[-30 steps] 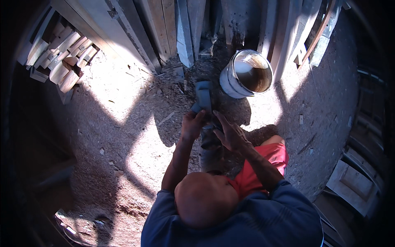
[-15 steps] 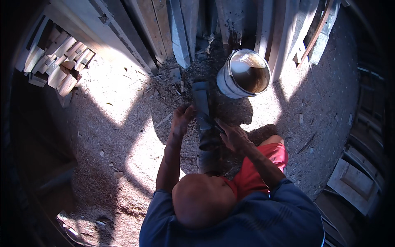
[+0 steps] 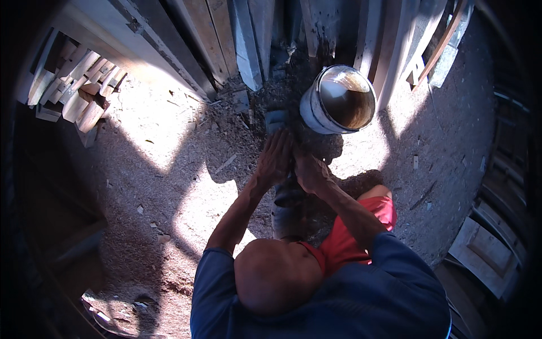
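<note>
A flat grey block like a sharpening stone (image 3: 275,117) lies lengthwise in front of me, its far end showing beyond my fingers. Over its middle, my left hand (image 3: 274,158) lies flat with the fingers stretched forward. My right hand (image 3: 311,172) is closed at the block's right side, close against the left fingertips. What it grips is dark and mostly hidden, so I cannot tell its kind. Below the hands, a dark rounded support (image 3: 288,217) runs toward me.
A white bucket (image 3: 309,113) holding murky liquid stands just right of the block. Upright planks (image 3: 248,51) lean along the far side. Stacked wood offcuts (image 3: 79,85) sit at far left. Wood shavings cover the ground (image 3: 164,198). A panelled wooden piece (image 3: 486,248) lies at right.
My left hand has moved from beside the block onto it, its fingers now stretched out flat. My right hand has shifted slightly forward and left, bringing the two hands together.
</note>
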`<action>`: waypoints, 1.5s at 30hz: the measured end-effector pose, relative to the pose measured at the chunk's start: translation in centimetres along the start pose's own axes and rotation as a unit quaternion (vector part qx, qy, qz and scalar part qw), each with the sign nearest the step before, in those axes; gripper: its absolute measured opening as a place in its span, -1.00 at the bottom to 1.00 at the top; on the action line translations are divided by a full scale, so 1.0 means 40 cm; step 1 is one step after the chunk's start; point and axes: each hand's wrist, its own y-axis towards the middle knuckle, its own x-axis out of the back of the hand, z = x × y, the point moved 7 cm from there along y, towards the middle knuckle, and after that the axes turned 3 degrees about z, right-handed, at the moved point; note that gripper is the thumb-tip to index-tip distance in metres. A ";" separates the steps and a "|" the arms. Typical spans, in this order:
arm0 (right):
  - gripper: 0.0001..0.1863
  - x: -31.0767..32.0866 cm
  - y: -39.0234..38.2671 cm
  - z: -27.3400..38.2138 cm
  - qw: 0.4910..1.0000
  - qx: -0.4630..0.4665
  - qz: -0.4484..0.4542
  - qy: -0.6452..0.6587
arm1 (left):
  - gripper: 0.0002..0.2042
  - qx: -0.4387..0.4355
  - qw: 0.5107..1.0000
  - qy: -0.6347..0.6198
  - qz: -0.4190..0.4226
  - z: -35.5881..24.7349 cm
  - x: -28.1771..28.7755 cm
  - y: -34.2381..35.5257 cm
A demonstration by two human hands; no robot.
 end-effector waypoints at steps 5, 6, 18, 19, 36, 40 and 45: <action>-0.03 -0.009 -0.059 0.010 0.984 -0.075 0.155 -0.046 | -0.14 0.083 0.996 -0.009 0.042 -0.032 -0.033 -0.063; -0.02 -0.022 -0.069 0.003 0.983 -0.079 0.161 -0.046 | -0.14 0.090 0.995 -0.001 0.047 -0.046 -0.034 -0.067; -0.05 -0.051 -0.143 0.015 0.982 -0.048 0.184 -0.001 | -0.23 0.116 0.992 0.029 0.038 -0.105 -0.019 -0.147; -0.05 -0.049 -0.148 0.020 0.981 -0.046 0.187 0.009 | -0.22 0.124 0.991 0.018 0.041 -0.108 -0.023 -0.156; -0.18 0.028 -0.225 0.127 0.973 0.015 0.228 0.028 | -0.29 0.200 0.974 0.038 0.101 -0.116 0.086 -0.266; -0.20 0.074 -0.267 0.150 0.984 0.057 0.156 0.059 | -0.32 0.175 0.981 0.073 0.034 -0.099 0.196 -0.261; -0.26 0.103 -0.296 0.151 0.987 0.105 0.079 0.097 | -0.32 0.153 0.988 0.025 -0.022 -0.093 0.276 -0.233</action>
